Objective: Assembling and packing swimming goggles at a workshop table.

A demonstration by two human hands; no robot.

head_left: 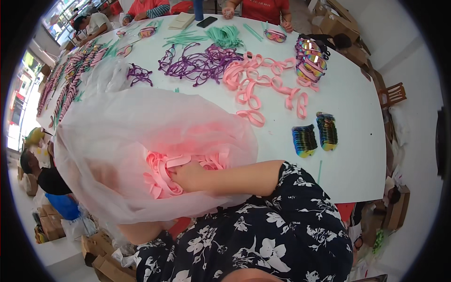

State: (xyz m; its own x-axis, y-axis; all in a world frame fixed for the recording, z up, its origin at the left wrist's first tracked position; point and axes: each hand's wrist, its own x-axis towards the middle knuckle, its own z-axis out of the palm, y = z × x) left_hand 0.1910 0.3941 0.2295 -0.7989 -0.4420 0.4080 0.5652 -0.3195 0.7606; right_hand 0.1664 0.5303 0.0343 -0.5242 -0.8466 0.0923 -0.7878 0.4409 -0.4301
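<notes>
A large translucent white plastic bag (197, 105) lies open toward me at the near edge of the table. Inside it is a heap of soft pink bands (164, 176). My right hand (185, 176) reaches into the bag's mouth from the right, its fingertips hidden among the bands. My left hand (101, 174) is only a blurred shape through the plastic on the bag's left side, so its fingers cannot be made out. Beyond the bag, more pink loops (249, 91) lie scattered beside a tangle of purple goggle frames (202, 66).
Two stacks of shiny lenses (304, 141) stand right of the bag, with assembled goggles (310, 63) behind. Green straps (225, 36), a phone (207, 21) and a blue bottle (198, 9) are farther back. Striped straps (70, 77) cover the left. Other people sit around the white table (347, 178).
</notes>
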